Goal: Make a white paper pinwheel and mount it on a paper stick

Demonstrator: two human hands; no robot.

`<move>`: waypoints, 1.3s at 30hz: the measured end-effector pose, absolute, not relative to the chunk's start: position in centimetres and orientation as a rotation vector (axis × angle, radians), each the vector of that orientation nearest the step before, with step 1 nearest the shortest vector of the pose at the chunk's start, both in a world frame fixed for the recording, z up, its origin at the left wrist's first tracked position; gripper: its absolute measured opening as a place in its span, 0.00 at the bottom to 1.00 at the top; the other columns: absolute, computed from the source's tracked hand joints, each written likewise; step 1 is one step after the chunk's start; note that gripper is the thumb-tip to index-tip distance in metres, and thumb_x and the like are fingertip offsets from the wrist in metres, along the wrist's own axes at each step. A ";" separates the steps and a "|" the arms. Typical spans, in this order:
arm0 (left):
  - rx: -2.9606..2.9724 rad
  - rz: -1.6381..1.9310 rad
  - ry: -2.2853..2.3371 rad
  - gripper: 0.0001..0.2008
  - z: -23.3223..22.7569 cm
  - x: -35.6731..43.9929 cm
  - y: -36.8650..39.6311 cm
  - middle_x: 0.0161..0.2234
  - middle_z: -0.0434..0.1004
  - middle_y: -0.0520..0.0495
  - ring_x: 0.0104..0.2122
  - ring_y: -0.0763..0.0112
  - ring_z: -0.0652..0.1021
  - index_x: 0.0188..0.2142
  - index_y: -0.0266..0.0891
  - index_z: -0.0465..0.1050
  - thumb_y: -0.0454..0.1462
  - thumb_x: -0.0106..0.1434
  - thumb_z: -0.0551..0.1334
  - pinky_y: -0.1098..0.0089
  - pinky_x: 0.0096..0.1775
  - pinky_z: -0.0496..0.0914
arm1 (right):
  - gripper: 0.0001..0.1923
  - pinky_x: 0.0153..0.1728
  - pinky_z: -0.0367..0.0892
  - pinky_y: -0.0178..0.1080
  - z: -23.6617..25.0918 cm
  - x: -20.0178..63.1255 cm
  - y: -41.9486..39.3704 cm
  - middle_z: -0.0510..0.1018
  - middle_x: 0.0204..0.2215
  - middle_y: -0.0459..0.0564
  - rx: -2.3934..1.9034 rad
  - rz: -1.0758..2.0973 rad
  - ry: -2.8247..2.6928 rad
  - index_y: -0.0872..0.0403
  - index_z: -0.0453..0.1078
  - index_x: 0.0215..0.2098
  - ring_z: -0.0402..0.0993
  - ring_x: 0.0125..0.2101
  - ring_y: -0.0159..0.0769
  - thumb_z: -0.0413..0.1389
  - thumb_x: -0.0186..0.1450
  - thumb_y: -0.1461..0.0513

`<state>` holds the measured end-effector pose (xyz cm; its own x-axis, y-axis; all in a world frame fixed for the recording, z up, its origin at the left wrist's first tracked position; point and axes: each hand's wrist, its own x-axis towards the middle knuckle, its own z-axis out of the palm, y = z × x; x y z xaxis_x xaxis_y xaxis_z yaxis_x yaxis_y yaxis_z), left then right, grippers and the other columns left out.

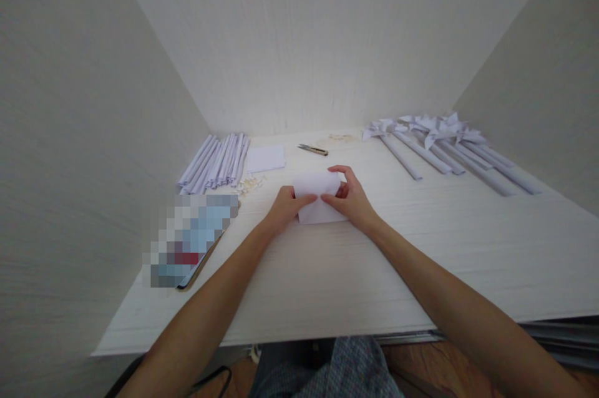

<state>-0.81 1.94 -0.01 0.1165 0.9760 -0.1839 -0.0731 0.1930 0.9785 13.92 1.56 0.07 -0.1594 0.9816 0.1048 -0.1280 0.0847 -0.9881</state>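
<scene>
Between my two hands is a sheet of white paper, its far part curled over toward me. My left hand grips the paper's left side, with the thumb pressed on the front. My right hand holds the right side, thumb also on the front and fingers behind the curl. Both thumbs nearly meet at the middle of the sheet. The fingers of my left hand are mostly hidden behind the paper. Just beyond lie a stack of flat white paper squares and a pair of thread snips.
Rolled paper tubes lie in a bundle at the back left, near small pale sticks or scraps. Paper pinwheels on tube handles lie at the back right. A blurred-out phone-like device stands left. Walls enclose the white table.
</scene>
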 end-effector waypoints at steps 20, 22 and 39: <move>0.757 1.464 1.110 0.12 0.2 0.4 1.6 0.23 0.77 0.48 0.25 0.71 0.74 0.25 0.33 0.74 0.37 0.39 0.67 0.72 0.29 0.66 | 0.08 0.40 0.67 0.41 -1.2 12.6 1.0 0.65 0.47 0.51 -0.935 1.160 -1.301 0.51 0.74 0.24 0.60 0.51 0.41 0.63 0.43 0.63; 0.771 1.466 1.102 0.11 0.1 0.4 1.6 0.22 0.76 0.49 0.23 0.73 0.73 0.25 0.33 0.74 0.37 0.39 0.67 0.73 0.29 0.66 | 0.06 0.40 0.67 0.41 -1.1 12.5 1.2 0.69 0.43 0.51 -0.954 1.126 -1.301 0.51 0.74 0.22 0.61 0.50 0.40 0.63 0.44 0.60; 0.946 1.437 1.161 0.11 -0.1 0.9 1.4 0.25 0.78 0.47 0.24 0.72 0.74 0.26 0.33 0.75 0.39 0.43 0.66 0.72 0.29 0.66 | 0.10 0.26 0.68 0.35 -0.9 12.3 1.3 0.69 0.36 0.50 -1.115 1.060 -1.121 0.57 0.71 0.18 0.66 0.28 0.28 0.61 0.47 0.57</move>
<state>0.86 1.38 -0.11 -0.1757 0.9842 -0.0215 -0.2275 -0.0193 0.9736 12.28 1.25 -0.90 0.1284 0.9839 0.1240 -0.0685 0.1336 -0.9887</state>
